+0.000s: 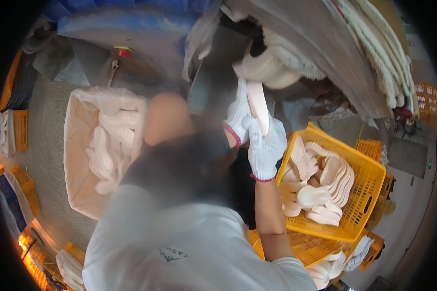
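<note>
Holding a pale shoe sole (pixel 258 105) up against the grey machine (pixel 296 53) — judging by the pose, working its edge. Right hand (pixel 264 145) and left hand (pixel 238 116), both gloved, gripping it with fingers curled round — forearms raised. Probably needing a steady turn next, then dropping into the yellow crate (pixel 369 167).
</note>
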Demonstrator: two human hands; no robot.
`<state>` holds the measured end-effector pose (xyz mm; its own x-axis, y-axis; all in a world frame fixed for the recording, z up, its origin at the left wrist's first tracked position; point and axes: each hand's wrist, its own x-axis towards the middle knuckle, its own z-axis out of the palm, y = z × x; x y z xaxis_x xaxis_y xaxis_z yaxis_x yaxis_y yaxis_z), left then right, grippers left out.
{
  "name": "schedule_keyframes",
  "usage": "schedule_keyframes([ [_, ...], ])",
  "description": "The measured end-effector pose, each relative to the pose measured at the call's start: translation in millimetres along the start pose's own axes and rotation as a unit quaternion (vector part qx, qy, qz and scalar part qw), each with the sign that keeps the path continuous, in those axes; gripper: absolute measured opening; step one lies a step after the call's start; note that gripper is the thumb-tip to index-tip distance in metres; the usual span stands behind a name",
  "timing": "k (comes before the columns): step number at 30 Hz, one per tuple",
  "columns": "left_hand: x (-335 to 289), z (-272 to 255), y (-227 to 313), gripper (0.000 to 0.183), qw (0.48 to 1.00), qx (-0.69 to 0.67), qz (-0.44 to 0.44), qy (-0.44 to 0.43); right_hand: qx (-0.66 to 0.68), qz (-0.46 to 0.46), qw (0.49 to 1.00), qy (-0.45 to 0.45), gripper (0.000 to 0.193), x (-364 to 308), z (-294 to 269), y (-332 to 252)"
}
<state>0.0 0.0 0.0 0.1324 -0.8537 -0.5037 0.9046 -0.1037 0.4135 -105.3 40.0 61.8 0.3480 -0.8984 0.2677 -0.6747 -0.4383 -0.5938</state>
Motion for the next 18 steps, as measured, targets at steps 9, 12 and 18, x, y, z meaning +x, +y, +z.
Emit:
schedule_keyframes([
  [9,-50.1,-34.0,-17.2,0.087,0.962,-0.076,-0.241,-0.101,0.095,0.062,0.990,-0.079,0.052,-124.0,-66.7,-12.0],
  [12,-38.3,-22.9,-19.3,0.087,0.975,-0.075,-0.177,-0.111,0.019,0.113,0.978,-0.173,0.062,-96.4,-65.0,-25.2],
  [18,18.4,3.9,-7.1,0.095,0.871,-0.297,-0.332,-0.207,-0.121,-0.094,0.981,-0.120,0.034,-26.5,-45.8,-27.8],
])
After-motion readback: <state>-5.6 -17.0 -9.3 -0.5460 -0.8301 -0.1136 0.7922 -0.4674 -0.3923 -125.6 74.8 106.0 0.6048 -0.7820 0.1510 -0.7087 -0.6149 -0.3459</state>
